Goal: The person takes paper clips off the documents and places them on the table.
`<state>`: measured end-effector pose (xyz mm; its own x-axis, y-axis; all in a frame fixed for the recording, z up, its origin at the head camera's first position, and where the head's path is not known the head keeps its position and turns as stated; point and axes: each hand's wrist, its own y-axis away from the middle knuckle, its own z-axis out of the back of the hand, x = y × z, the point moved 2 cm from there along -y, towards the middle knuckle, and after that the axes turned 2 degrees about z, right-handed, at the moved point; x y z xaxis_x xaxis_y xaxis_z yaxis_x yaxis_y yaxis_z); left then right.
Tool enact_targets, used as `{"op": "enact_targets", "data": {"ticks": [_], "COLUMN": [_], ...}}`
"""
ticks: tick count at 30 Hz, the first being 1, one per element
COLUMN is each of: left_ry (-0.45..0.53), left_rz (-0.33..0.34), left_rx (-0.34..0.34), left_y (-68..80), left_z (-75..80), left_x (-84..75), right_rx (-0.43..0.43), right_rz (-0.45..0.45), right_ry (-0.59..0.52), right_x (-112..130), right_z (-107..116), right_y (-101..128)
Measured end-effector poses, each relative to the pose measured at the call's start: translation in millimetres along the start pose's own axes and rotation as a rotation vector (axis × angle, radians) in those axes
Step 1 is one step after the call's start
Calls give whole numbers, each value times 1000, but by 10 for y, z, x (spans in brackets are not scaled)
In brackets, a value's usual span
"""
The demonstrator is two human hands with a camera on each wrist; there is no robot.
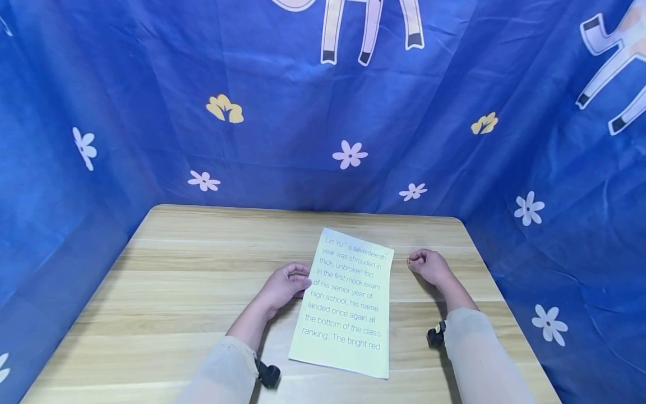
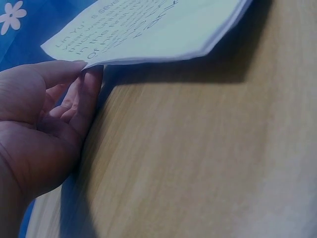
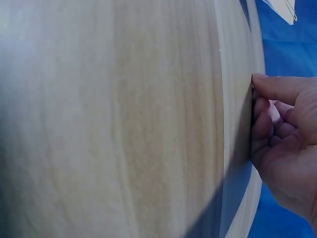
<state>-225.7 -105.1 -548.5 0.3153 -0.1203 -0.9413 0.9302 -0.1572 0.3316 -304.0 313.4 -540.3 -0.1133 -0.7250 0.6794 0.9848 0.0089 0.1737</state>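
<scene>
A thin stack of printed paper (image 1: 343, 359) lies at a slant in the middle of the table, with large text facing up. At its upper right corner sits a small thin mark that looks like a paper clip (image 1: 388, 252). My left hand (image 1: 285, 287) pinches the stack's left edge between thumb and fingers; in the left wrist view that edge is raised off the wood. To the right of the paper, apart from it, my right hand (image 1: 430, 267) pinches a tiny orange clip-like piece (image 1: 407, 260) at its fingertips. The right wrist view mostly hides that piece.
The pale wooden table (image 1: 202, 269) carries the paper and both forearms. A blue curtain (image 1: 282, 129) with flower and animal prints hangs behind it and along both sides. Each wrist wears a small black camera, such as the left wrist camera (image 1: 268, 375).
</scene>
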Motion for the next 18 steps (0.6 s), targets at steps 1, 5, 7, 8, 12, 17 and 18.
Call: {"op": "enact_targets", "data": {"ticks": [1,5,7,8,12,17,18], "left_ry": [-1,-3,-4,-4,-4,-2,-4], "left_rz": [0,-1,-3,-4,-5,-7,-8], "left_rx": [1,-2,-3,-4,-5,-6,-5], "left_y": [0,2,3,4,7,14,15], "left_z": [0,0,-1,-1,-3,-8,-8], "left_x": [1,3,3,2,-2,-7,-6], "right_rx": [3,11,16,17,14,0,-4], "right_rz": [0,-4,-11,-15,-19,-21,-24], "right_ry": [-6,-29,-49,-57,-93,-148,-168], "right_x": [-2,-7,-6,-7,-12,-49,-59], "right_z": [2,15,26,28,36,8,-1], "right_y": [-1,7,14,16,22,8,3]}}
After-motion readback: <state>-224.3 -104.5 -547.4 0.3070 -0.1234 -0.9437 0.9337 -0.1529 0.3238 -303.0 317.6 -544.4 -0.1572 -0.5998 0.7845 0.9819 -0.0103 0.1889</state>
